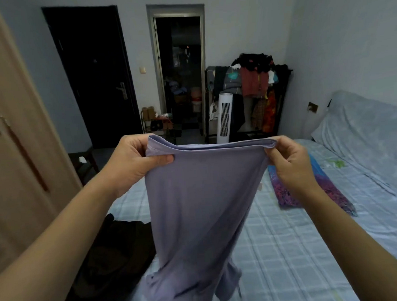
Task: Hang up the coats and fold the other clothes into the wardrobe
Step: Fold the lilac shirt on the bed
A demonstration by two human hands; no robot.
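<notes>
A lilac shirt (195,201) hangs doubled over in front of me above the bed, its lower end crumpled on the sheet. My left hand (133,160) pinches its top left corner between thumb and fingers. My right hand (287,159) pinches the top right corner. The fabric is stretched level between the two hands. A dark garment (111,251) lies in a heap on the bed's left side, partly behind the shirt. A folded purple and blue patterned cloth (310,190) lies flat on the bed to the right. The beige wardrobe door (10,137) stands at the left.
The bed (301,248) with a pale blue checked sheet fills the lower right. A loaded clothes rack (253,83) and a white tower fan (224,116) stand at the far wall. A dark door (92,75) and an open doorway (179,70) lie beyond.
</notes>
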